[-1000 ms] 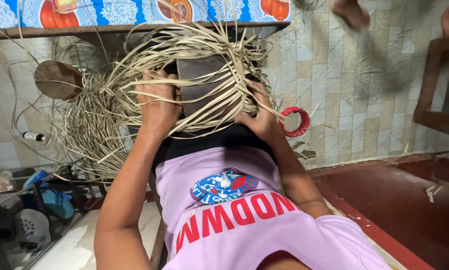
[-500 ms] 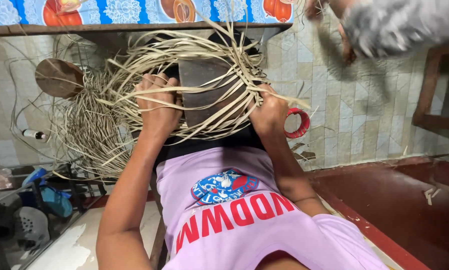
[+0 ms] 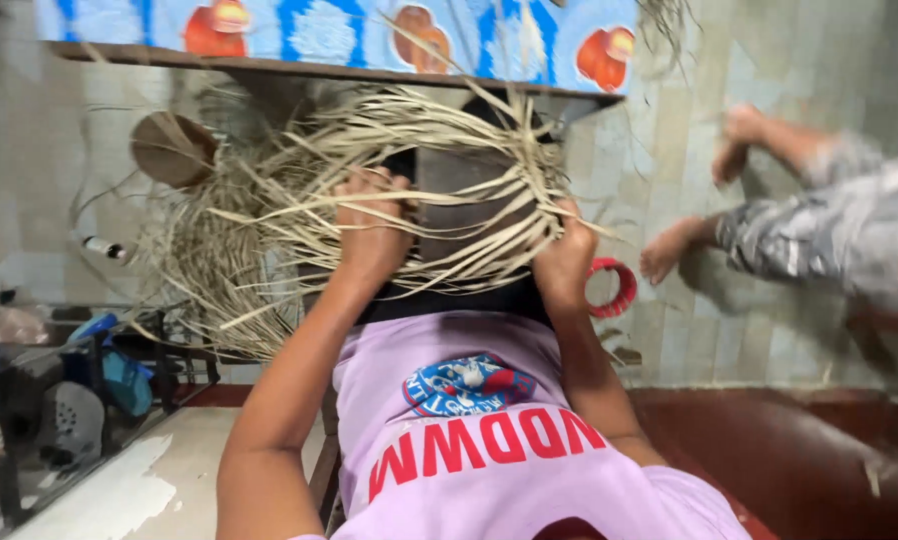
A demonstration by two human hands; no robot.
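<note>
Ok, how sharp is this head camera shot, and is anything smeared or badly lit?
Head view: the left hand and right hand gripping the pale woven strips look fairly sharp; the other person's bare feet and patterned clothing at the right are smeared by motion blur; the lower-left clutter is dim and soft; lighting is even, without strong glare.

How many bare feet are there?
2. One bare foot is by the tiled wall, right of the red ring. The other foot is higher up, above it. Both belong to another person; more may be hidden.
</note>
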